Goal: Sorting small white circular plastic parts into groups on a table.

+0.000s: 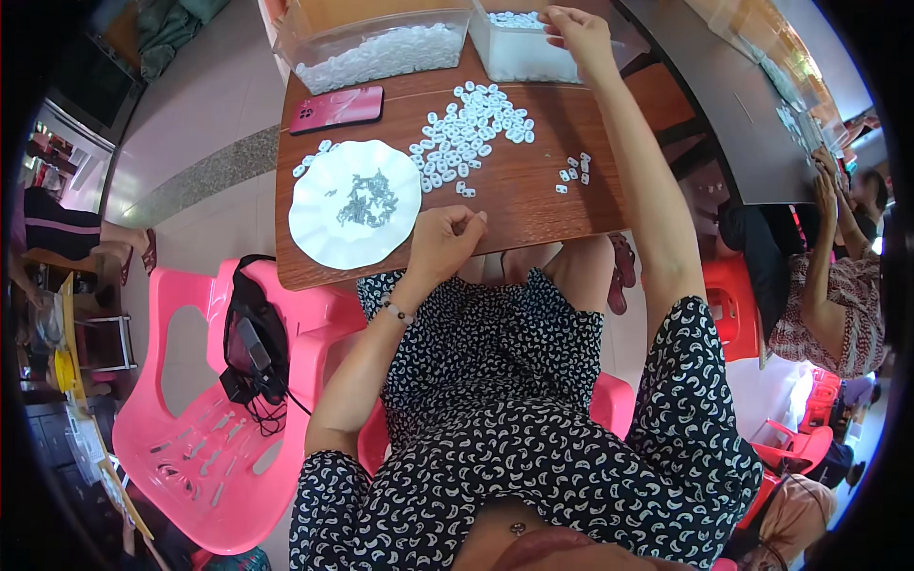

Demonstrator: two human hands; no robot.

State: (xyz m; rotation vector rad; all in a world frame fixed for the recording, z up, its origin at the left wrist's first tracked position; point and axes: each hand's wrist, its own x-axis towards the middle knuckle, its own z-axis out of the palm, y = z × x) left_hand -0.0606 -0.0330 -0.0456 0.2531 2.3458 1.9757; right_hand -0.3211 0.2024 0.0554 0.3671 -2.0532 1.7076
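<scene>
My left hand (446,246) rests at the table's near edge, fingers curled closed; whatever they may hold is hidden. Right beside it sits a white wavy-rimmed plate (314,205) with a heap of small metal-grey pieces (369,200). My right hand (581,40) is raised over a white bin (528,59) of small white pieces at the far right, its fingers bent together; I cannot make out anything in them. Between the hands lies a loose pile of small white oval plastic pieces (466,133) with dark holes. A smaller group of white pieces (574,171) lies to the right.
A clear bin (381,59) full of white pieces stands at the far left, with a pink phone (335,109) before it. A pink chair (205,447) holding a black bag (255,333) is at my left. Another person (828,295) works at a dark table (733,124) on the right.
</scene>
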